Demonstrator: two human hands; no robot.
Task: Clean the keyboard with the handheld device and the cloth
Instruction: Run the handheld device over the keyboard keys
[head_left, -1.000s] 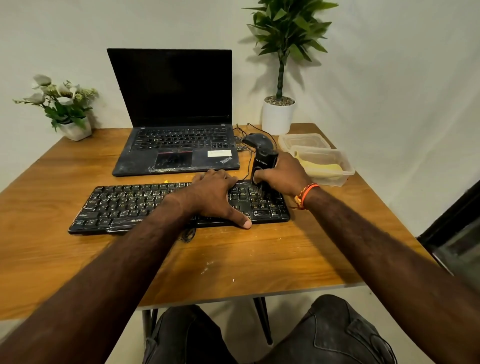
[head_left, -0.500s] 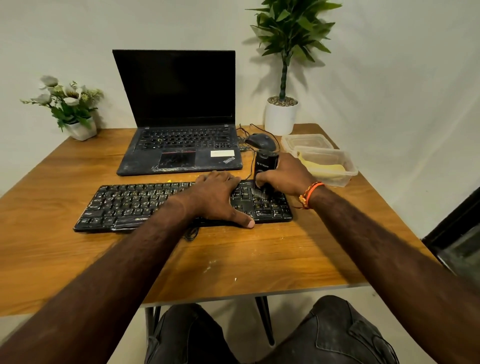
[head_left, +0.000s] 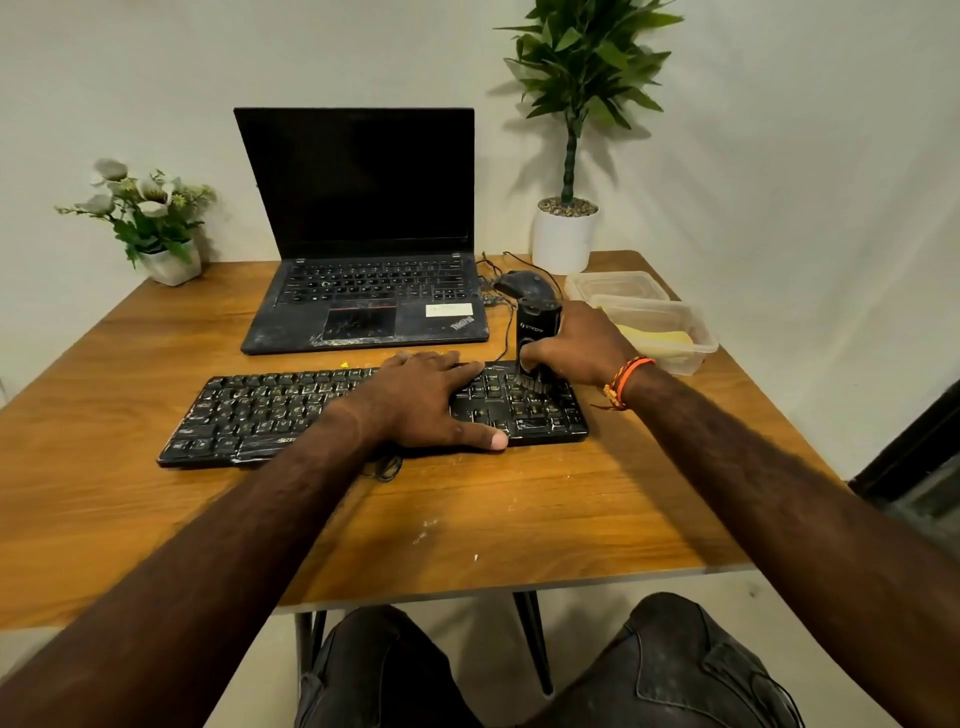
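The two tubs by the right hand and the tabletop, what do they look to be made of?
The tubs look like thin clear plastic: translucent walls let a yellow thing inside, perhaps the cloth, show through. The tabletop shows warm wood grain with a soft sheen and a thin pale edge, so it may be laminate or veneer rather than solid wood; the picture cannot settle which.

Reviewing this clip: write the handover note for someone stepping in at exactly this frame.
Left hand: flat on the keyboard, steadying it.
Right hand: grips the handheld device, upright, its brush end on the keys at the keyboard's right end.
Cloth: yellow, unused, in the clear container at the table's right.
Done: brushing under way at the right end.
Left: the remaining keys, which look dusty, then the cloth wipe.
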